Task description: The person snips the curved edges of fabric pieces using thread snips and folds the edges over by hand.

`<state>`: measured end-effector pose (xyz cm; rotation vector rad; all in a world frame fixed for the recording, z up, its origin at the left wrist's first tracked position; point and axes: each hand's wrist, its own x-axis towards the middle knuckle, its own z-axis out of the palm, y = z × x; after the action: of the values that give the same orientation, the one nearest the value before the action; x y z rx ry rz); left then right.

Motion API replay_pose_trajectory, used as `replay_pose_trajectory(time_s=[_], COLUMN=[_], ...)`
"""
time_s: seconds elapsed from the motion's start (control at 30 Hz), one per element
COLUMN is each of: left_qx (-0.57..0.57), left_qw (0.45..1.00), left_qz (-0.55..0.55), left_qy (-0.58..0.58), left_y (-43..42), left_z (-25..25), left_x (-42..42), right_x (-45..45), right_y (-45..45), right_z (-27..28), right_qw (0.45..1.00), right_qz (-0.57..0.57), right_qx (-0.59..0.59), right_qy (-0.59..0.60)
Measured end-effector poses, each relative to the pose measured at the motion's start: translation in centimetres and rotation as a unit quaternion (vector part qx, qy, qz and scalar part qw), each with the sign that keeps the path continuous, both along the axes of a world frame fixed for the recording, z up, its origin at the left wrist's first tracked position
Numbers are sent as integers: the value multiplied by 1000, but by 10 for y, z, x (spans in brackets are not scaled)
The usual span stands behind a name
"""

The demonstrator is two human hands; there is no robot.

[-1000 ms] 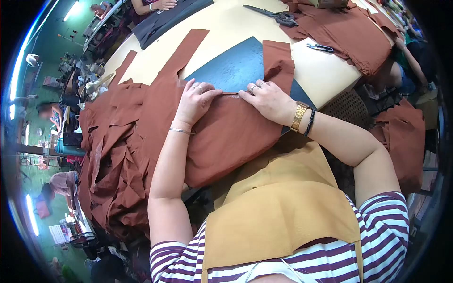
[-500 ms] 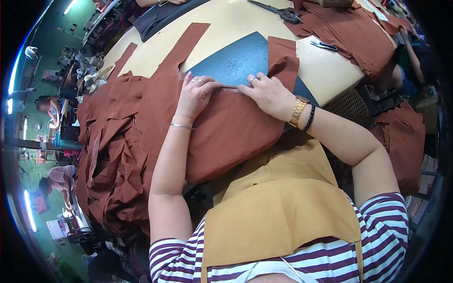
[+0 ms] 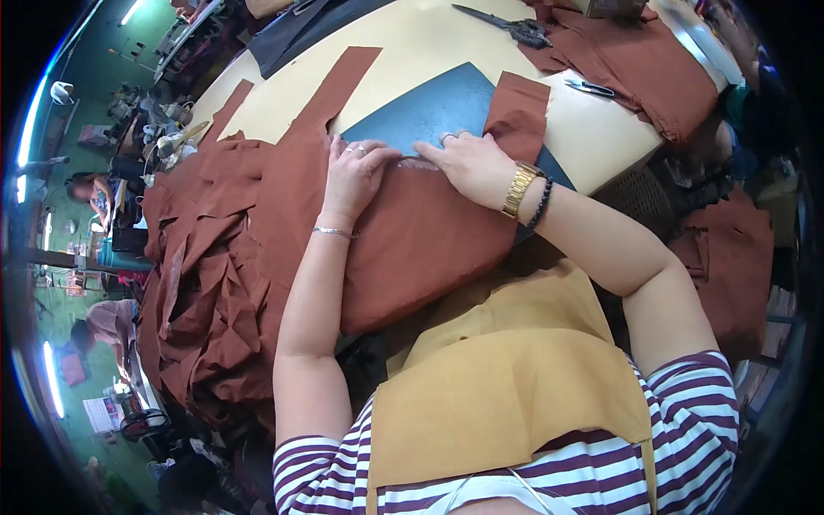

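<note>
Rust-brown cloth hangs over the near edge of the cream table, partly on top of a dark blue board. My left hand pinches the cloth's folded top edge, thumb and fingers closed on it. Close beside it on the right, my right hand has its fingertips at the same edge, with thumb and index finger together over the fold. A pale mark runs along the cloth just below the fold, between the hands.
Large black scissors and a small pair of snips lie on the table. Stacked brown cloth sits at the right back, dark cloth at the left back. Crumpled brown cloth hangs at left. People work at far left.
My right hand has moved left along the folded edge, closer to my left hand. My left hand stays nearly in place, still pinching. At the right, the co-worker's arm has moved.
</note>
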<state>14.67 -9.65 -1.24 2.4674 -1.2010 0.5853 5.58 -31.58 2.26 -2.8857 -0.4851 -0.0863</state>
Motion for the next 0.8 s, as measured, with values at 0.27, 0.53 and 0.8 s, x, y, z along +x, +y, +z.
replay_pose_trajectory(time_s=[0.27, 0.53, 0.8], left_qx=[15, 52, 91], left_qw=[998, 984, 935], left_qz=[43, -1, 111], left_qy=[33, 168, 324], left_y=[2, 50, 6], left_z=[3, 22, 42], left_x=[-8, -49, -140], right_x=[-29, -18, 2], right_y=[-13, -29, -48], right_z=[-20, -3, -16], right_qw=[990, 990, 980], right_qz=[-2, -66, -140], right_qx=[57, 23, -16], right_qy=[-129, -119, -140])
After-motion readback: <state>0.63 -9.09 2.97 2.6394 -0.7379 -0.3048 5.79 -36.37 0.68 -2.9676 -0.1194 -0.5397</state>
